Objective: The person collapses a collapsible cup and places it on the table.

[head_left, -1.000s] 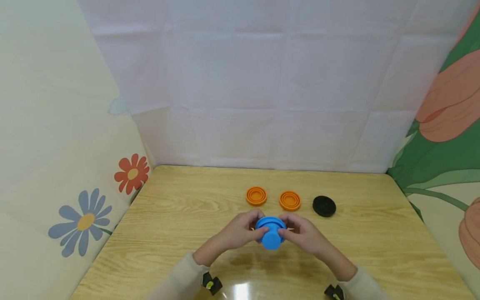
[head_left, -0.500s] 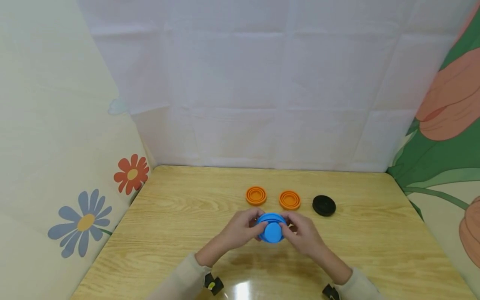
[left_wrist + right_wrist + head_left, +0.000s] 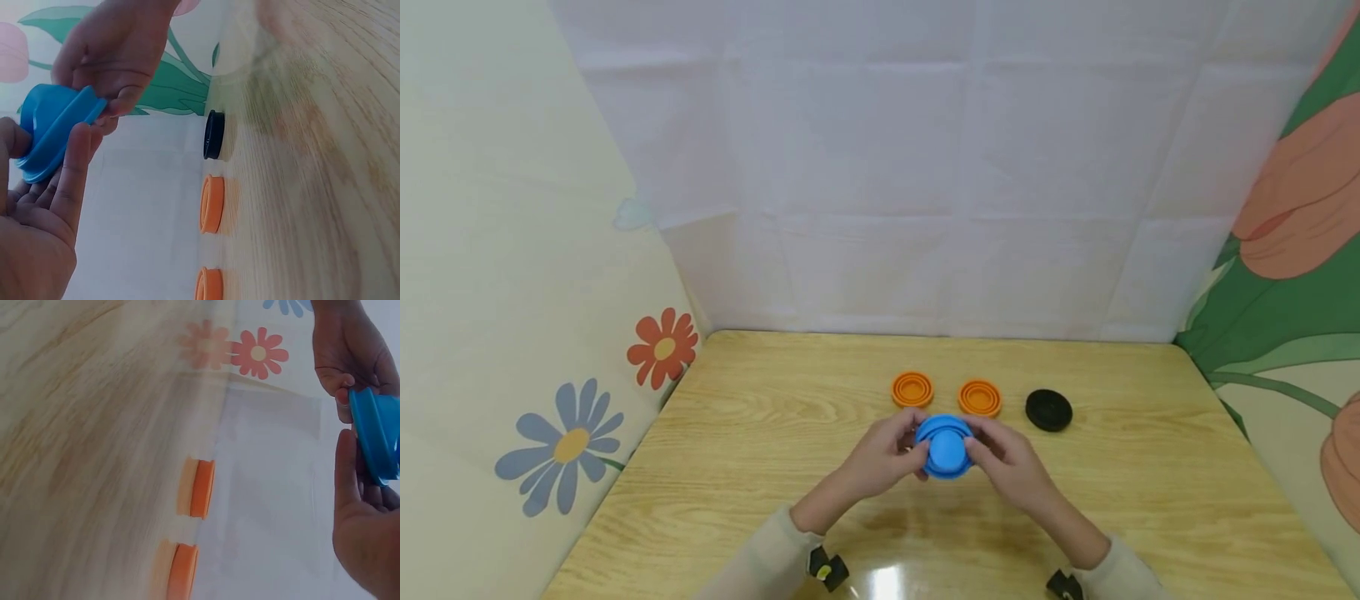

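A blue collapsible cup (image 3: 947, 451) is held above the table by both hands, its round base turned toward the head camera. My left hand (image 3: 886, 455) grips its left side, thumb on the front and fingers behind the rim. On the opposite side my right hand (image 3: 1013, 468) grips it the same way. From the left wrist view, the cup (image 3: 55, 128) shows a wide stepped rim and a short body, partly folded. The right wrist view catches the cup (image 3: 375, 434) at the picture's edge, cut off there.
Beyond the hands, two flattened orange collapsible cups (image 3: 912, 390) (image 3: 980, 399) and a black round one (image 3: 1048, 410) lie in a row on the wooden table (image 3: 760, 417). A white cloth (image 3: 880, 167) hangs behind the table.
Both hands have lifted the blue cup slightly away from me. Its base has gone in toward the rim, so the cup looks shorter than before. The cups on the table have stayed put.
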Demonstrator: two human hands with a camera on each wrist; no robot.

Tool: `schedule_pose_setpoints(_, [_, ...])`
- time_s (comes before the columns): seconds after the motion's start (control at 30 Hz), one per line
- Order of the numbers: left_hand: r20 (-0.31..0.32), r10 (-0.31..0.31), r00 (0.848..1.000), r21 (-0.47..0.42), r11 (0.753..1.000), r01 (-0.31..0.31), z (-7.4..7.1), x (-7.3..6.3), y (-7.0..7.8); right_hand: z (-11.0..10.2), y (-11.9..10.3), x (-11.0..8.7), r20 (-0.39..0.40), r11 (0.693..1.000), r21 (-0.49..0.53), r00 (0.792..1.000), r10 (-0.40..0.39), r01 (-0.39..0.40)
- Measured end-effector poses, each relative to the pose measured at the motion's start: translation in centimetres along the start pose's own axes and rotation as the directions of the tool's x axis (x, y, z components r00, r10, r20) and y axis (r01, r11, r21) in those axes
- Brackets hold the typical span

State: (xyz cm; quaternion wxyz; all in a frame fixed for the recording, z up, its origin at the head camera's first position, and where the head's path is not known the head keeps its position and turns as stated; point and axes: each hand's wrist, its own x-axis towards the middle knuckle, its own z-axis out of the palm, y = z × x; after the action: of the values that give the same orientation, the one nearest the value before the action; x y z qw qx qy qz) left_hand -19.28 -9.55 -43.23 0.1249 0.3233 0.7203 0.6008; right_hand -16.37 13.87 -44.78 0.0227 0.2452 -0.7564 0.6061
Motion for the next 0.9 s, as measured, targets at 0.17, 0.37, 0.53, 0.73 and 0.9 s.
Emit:
schedule_pose_setpoints(0.17, [-0.023, -0.014, 1.000, -0.041, 0.999, 0.013, -0.2, -0.1, -0.1, -0.5, -0.3, 0.0, 0.124, 0.980, 0.185, 0.991, 0.057, -0.079])
schedule_pose_setpoints(0.37, [0.003, 0.016, 1.000, 0.020, 1.000, -0.016, -0.4, -0.1, 0.1, -1.1, -0.4, 0.4, 0.117, 0.999, 0.051, 0.993, 0.000, -0.006])
schedule_pose_setpoints(0.53, [0.038, -0.023, 0.999, 0.067, 0.998, 0.021, -0.2, 0.1, 0.3, -1.3, -0.5, 0.8, 0.128, 0.997, -0.038, 0.990, -0.060, 0.065])
schedule_pose_setpoints(0.73, [0.006, -0.067, 0.998, -0.003, 0.998, 0.067, 0.0, 0.1, 0.2, -1.4, -0.5, 0.8, 0.094, 0.997, 0.051, 0.994, 0.055, -0.060])
schedule_pose_setpoints(0.9, [-0.007, -0.073, 0.997, -0.113, 0.991, 0.072, 0.0, 0.2, -0.2, -1.6, -0.6, 0.9, 0.134, 0.968, 0.198, 0.983, 0.128, -0.153])
